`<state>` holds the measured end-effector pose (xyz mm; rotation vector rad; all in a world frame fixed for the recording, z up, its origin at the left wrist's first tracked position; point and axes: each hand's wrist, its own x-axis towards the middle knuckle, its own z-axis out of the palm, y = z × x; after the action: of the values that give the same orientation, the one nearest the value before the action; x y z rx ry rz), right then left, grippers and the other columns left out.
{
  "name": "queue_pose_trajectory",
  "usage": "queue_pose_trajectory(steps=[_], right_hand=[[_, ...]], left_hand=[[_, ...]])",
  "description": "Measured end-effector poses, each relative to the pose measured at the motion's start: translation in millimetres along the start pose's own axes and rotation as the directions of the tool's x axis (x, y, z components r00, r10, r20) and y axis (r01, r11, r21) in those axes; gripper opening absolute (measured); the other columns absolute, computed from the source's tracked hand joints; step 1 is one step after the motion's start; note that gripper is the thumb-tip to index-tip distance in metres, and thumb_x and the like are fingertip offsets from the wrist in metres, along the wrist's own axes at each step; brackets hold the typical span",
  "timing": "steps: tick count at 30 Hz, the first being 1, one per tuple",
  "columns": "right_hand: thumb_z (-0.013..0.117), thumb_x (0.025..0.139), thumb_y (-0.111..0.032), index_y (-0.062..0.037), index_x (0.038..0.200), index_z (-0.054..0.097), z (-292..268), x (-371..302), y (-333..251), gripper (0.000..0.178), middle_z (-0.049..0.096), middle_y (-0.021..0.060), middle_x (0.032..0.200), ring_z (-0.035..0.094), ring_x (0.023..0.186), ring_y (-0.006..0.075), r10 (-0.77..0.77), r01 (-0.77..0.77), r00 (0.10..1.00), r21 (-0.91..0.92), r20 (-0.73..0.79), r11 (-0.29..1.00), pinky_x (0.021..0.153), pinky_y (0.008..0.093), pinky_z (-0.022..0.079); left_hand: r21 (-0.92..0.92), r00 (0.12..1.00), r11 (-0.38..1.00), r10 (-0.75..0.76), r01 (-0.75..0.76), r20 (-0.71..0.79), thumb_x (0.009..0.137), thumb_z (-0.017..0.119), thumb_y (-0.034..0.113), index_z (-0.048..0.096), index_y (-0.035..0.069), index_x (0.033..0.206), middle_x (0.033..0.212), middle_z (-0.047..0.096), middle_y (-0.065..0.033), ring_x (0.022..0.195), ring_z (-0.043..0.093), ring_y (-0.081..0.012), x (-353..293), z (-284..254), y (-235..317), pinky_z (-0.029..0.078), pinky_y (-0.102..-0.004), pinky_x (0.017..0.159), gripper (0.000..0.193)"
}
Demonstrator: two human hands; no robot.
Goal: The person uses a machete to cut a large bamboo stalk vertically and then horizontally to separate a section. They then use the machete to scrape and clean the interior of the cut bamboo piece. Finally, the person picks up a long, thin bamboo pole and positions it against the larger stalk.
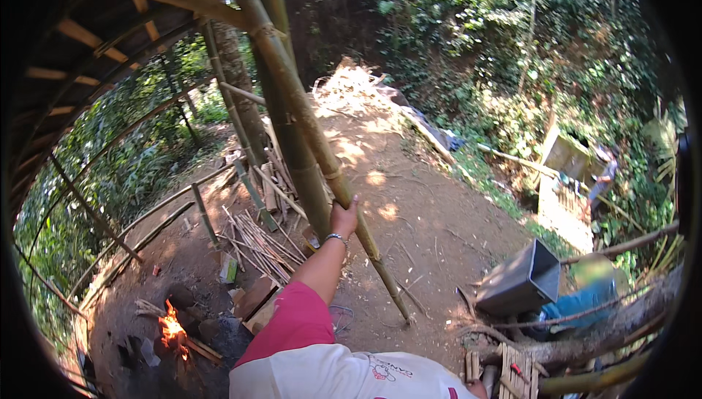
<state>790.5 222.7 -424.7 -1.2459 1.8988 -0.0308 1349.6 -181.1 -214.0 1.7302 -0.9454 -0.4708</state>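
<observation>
Shirt; L hand w/ 1 pole.

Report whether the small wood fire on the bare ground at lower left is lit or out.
Lit: the fire shows bright orange flames, with brown wooden sticks poking out at its right.

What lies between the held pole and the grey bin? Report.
In the head view, dirt ground with thin twigs lies between the bamboo pole and grey bin.

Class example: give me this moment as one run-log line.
left hand: gripping leaning bamboo pole | right hand: partly visible, beside wooden slats, grip unclear | fire: burning, lower left
</observation>
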Motion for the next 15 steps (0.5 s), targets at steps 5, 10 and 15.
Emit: queue_pose_trajectory(steps=[5,10,15], right_hand=[[0.071,0.083,-0.044,-0.0081,0.126,0.068,39,-16,-21,0.056,0.066,0.0219,0.125,0.065,0.113,0.0349,0.226,-0.213,0.974,0.256,-0.023,0.943,0.098,0.0407,0.051],[0.070,0.088,-0.050,-0.0037,0.127,0.064,25,-11,-78,0.061,0.074,0.0147,0.093,0.072,0.082,0.0223,0.166,-0.142,0.984,0.271,-0.069,0.952,0.075,0.0364,0.056],[0.069,0.089,-0.044,-0.0037,0.130,0.060,5,-6,-126,0.059,0.070,0.0195,0.116,0.068,0.105,0.0323,0.218,-0.043,0.928,0.494,-0.302,0.869,0.092,0.0404,0.052]], left_hand=[[-0.200,0.953,0.960,0.237,-0.198,0.191,0.097,0.066,0.046,0.055,-0.009,0.118,0.109,0.068,-0.0201,0.098,0.066,-0.0289,-51,-15,10,0.051,-0.0382,0.086,0.060],[-0.546,0.869,0.837,0.243,0.037,0.432,0.097,0.064,0.048,0.042,0.001,0.134,0.122,0.063,-0.0128,0.107,0.062,-0.0221,-113,-30,109,0.057,-0.0368,0.082,0.063],[-0.657,0.805,0.750,0.340,0.081,0.487,0.099,0.061,0.046,0.047,-0.002,0.132,0.119,0.064,-0.0151,0.110,0.064,-0.0255,-131,-20,150,0.058,-0.0414,0.083,0.060]])
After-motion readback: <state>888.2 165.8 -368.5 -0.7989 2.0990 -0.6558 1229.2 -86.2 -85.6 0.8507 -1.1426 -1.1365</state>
